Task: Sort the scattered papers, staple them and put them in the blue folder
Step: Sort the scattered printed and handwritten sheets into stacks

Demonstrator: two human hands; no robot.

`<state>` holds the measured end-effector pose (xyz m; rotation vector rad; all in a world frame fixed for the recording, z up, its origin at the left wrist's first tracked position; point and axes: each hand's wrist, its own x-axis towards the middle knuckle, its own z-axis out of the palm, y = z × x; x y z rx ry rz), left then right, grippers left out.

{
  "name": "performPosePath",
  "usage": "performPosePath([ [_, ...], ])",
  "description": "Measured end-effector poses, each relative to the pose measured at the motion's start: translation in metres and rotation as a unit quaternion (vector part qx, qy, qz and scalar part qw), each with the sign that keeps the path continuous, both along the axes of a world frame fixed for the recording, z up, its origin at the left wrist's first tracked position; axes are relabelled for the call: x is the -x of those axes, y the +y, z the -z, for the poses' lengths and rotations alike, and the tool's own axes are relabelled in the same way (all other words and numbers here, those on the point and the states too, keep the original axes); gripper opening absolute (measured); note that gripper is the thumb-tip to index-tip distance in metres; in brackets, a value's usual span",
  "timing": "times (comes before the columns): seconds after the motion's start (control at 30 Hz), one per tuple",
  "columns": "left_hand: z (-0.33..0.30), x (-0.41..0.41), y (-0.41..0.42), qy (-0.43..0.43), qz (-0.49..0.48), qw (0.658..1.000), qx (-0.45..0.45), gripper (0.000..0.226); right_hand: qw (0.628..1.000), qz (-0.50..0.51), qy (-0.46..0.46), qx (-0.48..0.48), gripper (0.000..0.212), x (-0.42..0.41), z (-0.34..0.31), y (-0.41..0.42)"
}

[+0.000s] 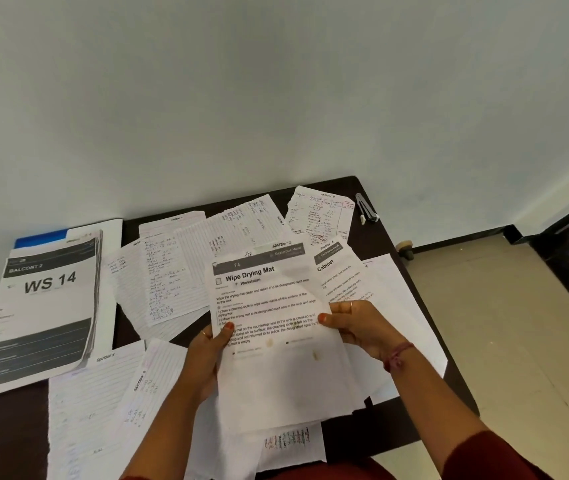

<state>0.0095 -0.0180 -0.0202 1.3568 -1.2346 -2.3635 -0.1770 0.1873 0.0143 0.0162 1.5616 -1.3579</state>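
The printed sheets [276, 341] being sorted are held up over the near middle of the surface [373, 237], the top one headed "Wipe Drying Mat", with a second sheet headed "Cabinet" fanned out behind it to the right. The left hand [207, 355] grips the bundle's left edge, thumb curled over the front; the right hand [359, 323] pinches the right edge, thumb on top and fingers behind. Both hands are closed on the paper, so the bundle lies between them, lifted off the sheets below.

This looks like the sorting step: sheets are being gathered and checked by their handwritten section marks. The next move likely calls for reading the mark on the top sheet, squaring the edges, and taking up the matching loose papers [172, 271], which lie spread toward the far and left parts of the surface and along the near edge.

The stapler [366, 209] sits at the far right corner, well apart from the hands. The blue folder [39, 237] is off the far left side, mostly hidden under a thick printed stack [41, 313] marked "WS 14"; it would need uncovering before anything goes in.
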Motion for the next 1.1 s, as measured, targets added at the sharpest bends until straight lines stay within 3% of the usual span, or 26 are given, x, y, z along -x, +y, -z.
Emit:
performPosePath([
  [0.2,0.007,-0.026,-0.009,-0.034,-0.012,0.999,0.008,0.019,0.997,0.038,0.035,-0.062,0.020,-0.015,0.025,-0.019],
  [0.4,0.011,-0.035,-0.021,-0.043,-0.029,0.999,0.017,0.019,0.987,0.076,0.115,-0.086,0.037,-0.017,0.056,-0.026],
  [0.5,0.014,-0.040,-0.025,-0.048,-0.028,0.998,0.005,0.019,0.983,0.087,0.126,-0.102,0.015,-0.013,0.066,-0.025],
  [0.63,0.020,-0.047,-0.029,-0.064,-0.009,0.998,-0.011,0.022,0.986,0.121,0.077,-0.084,0.003,-0.015,0.071,-0.024],
  [0.8,0.022,-0.050,-0.025,-0.089,0.037,0.995,-0.003,0.024,0.986,0.152,0.005,-0.061,0.015,-0.018,0.076,-0.021],
  [1.1,0.020,-0.026,-0.014,-0.061,-0.005,0.998,0.030,0.023,0.985,0.149,-0.081,0.018,0.024,-0.026,0.067,-0.026],
])
